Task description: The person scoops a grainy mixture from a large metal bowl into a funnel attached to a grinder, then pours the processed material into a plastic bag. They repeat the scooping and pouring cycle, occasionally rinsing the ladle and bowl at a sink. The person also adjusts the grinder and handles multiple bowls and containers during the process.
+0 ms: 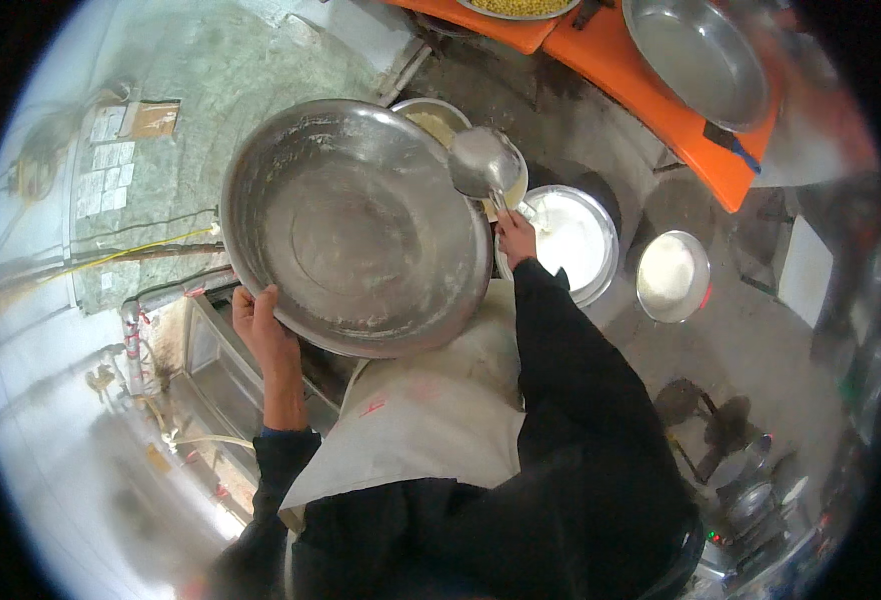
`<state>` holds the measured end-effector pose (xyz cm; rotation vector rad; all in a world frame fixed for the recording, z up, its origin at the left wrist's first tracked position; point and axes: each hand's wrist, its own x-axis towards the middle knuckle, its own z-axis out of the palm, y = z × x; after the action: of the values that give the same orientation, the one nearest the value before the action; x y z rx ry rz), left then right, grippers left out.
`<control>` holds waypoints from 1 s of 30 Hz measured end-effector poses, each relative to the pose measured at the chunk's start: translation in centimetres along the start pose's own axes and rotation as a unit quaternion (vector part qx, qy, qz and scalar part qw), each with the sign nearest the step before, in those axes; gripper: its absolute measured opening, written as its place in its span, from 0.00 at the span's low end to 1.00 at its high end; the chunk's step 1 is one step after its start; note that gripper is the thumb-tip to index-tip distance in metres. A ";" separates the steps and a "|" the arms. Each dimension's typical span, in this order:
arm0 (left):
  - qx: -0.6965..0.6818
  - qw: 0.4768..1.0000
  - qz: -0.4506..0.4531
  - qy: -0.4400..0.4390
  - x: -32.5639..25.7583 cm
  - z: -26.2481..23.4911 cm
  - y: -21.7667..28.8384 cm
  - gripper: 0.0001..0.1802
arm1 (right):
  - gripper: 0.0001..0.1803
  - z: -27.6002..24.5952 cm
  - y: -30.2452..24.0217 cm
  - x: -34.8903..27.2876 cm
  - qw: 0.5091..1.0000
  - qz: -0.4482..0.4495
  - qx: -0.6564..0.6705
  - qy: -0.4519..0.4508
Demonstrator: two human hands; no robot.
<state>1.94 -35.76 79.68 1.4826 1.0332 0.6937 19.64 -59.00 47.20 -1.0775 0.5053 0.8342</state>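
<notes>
A wide, shallow metal basin point(356, 225), streaked with whitish residue, is tilted in front of my body. My left hand point(266, 335) is closed on its near left rim. In my right hand point(517, 238) is the handle of a large metal ladle point(484, 162), whose bowl overlaps the basin's right rim; I cannot tell whether they touch. Below the ladle, partly hidden by it and the basin, stands a container with pale yellowish contents point(431, 120). Just right of my right hand is a round metal pot point(609, 262) with smooth white contents point(566, 240).
A metal bowl point(673, 277) of pale grainy stuff sits on the floor point(651, 350) to the right. Orange tabletops point(621, 75) at the far side bear an oval metal basin point(696, 60) and a dish of yellow grains point(523, 7). A metal-framed glass case point(211, 350) stands at left.
</notes>
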 end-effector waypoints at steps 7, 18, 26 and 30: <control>-0.017 0.998 0.005 0.052 0.0 0.4 -0.1 0.06 | 0.12 -2.4 0.5 -0.1 0.999 -0.015 0.049 0.016; -0.060 0.994 0.012 0.088 0.2 0.5 0.1 0.08 | 0.12 -2.4 0.2 1.2 0.999 -0.020 -0.026 0.037; -0.063 0.993 0.025 0.099 -0.5 0.7 -0.1 0.11 | 0.12 -2.1 0.5 1.9 0.997 -0.029 -0.062 -0.024; -0.060 0.990 0.013 0.125 -0.6 0.1 -1.1 0.10 | 0.14 -2.8 -0.9 2.0 0.995 -0.023 -0.087 0.037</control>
<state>1.51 -36.33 78.67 1.3305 1.1418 0.9608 21.67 -61.03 45.15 -1.2785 0.4740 0.8111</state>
